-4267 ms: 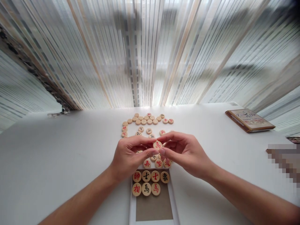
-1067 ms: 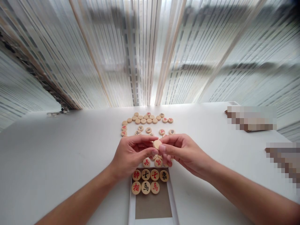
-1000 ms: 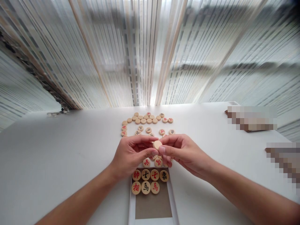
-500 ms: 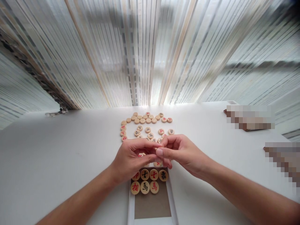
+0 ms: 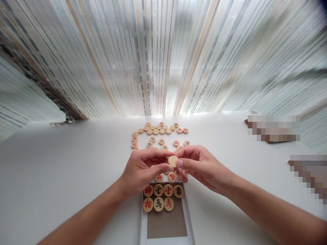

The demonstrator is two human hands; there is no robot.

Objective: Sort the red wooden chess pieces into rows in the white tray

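Observation:
A round wooden piece, its visible face plain, is pinched between the fingertips of my left hand and my right hand. Both hands are closed on it above the far end of a box with a brown-grey bottom. Inside the box, a row of character pieces holds a red one at its left end and a black one at its right. A shorter row in front ends with a red piece. Just beyond the box lie two red-marked pieces, partly under my hands.
Many more pieces lie on the white table beyond my hands, including plain-faced ones and red-marked ones. Two partly pixelated brown-edged objects are at the right. A striped curtain hangs behind.
The plain face of the held piece has come into view between my fingertips. My fingers have shifted slightly apart, uncovering more of the pieces beneath.

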